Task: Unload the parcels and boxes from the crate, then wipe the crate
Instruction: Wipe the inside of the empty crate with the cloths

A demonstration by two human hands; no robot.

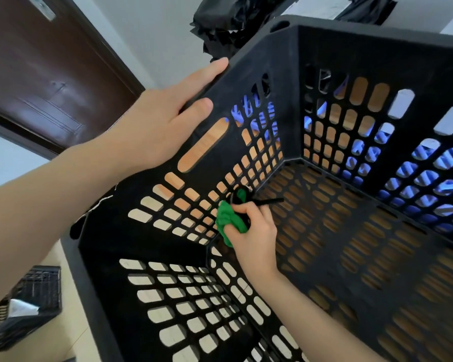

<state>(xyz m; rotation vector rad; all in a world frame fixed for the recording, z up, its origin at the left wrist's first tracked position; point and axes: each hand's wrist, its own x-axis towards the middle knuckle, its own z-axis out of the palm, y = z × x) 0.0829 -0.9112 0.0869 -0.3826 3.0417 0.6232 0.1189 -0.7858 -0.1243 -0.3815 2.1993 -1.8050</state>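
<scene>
The emptied black plastic crate [100,288] sits nearest. Inside, the right hand [254,241] grips a bunched green cloth [226,218] at the left wall's base, with the floor probably still to wipe stretching rightward. Higher, the left hand [162,118] clasps that wall's rim. Black parcels [220,24] lie beyond.

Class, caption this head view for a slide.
Left hand grips the crate rim; right hand presses a green cloth to its wall.

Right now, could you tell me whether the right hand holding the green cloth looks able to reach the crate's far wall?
Probably yes: the right hand is inside the crate, gripping the green cloth by the left wall, and no parcels lie on the floor between it and the far wall.
</scene>
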